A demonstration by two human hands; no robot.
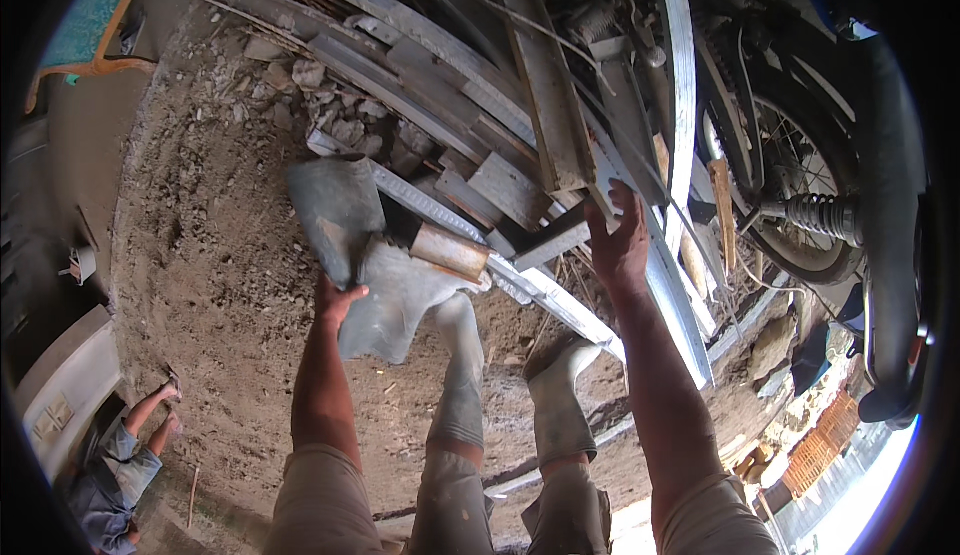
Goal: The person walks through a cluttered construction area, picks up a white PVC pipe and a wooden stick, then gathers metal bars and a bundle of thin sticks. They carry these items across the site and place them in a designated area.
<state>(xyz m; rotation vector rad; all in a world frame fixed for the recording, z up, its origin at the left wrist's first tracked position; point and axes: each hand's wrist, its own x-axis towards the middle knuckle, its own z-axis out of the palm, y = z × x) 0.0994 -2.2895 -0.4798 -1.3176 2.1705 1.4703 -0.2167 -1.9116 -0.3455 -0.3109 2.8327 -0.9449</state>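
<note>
My left hand (340,300) grips the lower edge of a bent, dull grey sheet-like piece (335,205), thumb on the near side and fingers mostly hidden. A second pale grey, crumpled-looking part (390,300) hangs beside it; whether the two are joined I cannot tell. My right hand (620,240) has its fingers apart, raised beside the end of a rusty metal channel (545,85) and a short grey bar (552,245). Between my hands lies a short rusty metal piece (450,252), with a long silver perforated metal strip (560,300) running past it.
A heap of long metal profiles (400,85) and broken stones (345,130) fills the far middle. A motorbike wheel (800,165) stands at the right. Loose dirt (210,245) covers the ground on the left. Another person (125,465) is at the lower left.
</note>
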